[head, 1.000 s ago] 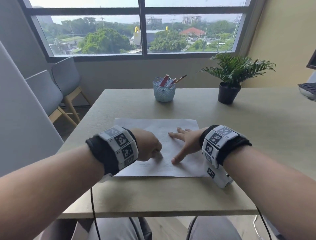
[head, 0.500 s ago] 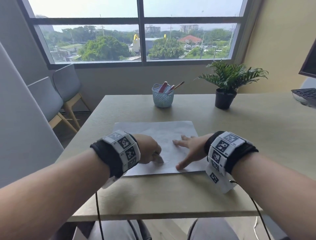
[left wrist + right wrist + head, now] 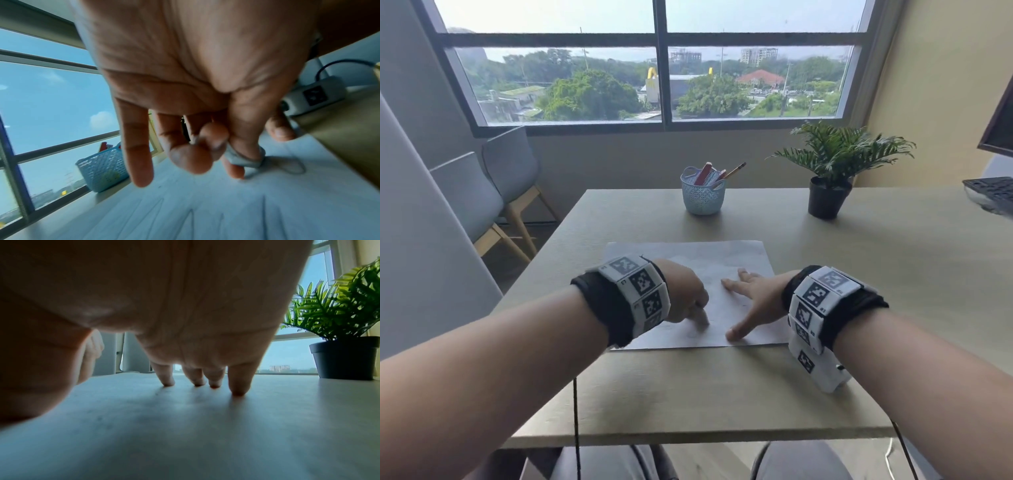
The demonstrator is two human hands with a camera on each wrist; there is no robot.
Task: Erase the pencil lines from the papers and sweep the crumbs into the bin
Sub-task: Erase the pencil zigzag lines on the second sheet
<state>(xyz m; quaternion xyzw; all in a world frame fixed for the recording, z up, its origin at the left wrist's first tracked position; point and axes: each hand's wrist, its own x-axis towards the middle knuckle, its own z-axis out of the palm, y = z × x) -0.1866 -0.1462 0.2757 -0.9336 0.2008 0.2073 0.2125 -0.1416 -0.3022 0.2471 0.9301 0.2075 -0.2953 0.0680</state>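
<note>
A white sheet of paper (image 3: pixel 698 263) with faint pencil lines (image 3: pixel 292 167) lies flat on the wooden table (image 3: pixel 688 394). My left hand (image 3: pixel 685 294) pinches a small grey eraser (image 3: pixel 244 158) between thumb and fingers and presses it on the paper near the front edge. More pencil strokes (image 3: pixel 193 224) run across the sheet closer to the left wrist camera. My right hand (image 3: pixel 750 294) lies spread on the sheet's right part, fingertips (image 3: pixel 236 391) and thumb pressing it down. No bin shows in any view.
A pale blue basket (image 3: pixel 702 195) holding pens and a pencil stands at the table's far middle. A potted fern (image 3: pixel 828 185) stands far right, a keyboard (image 3: pixel 993 193) beyond it. Two grey chairs (image 3: pixel 482 192) stand left of the table under the window.
The left hand has rubbed the eraser a short way over the same spot near the paper's front edge. The right hand stays pressed on the sheet. The head view has tilted down a little.
</note>
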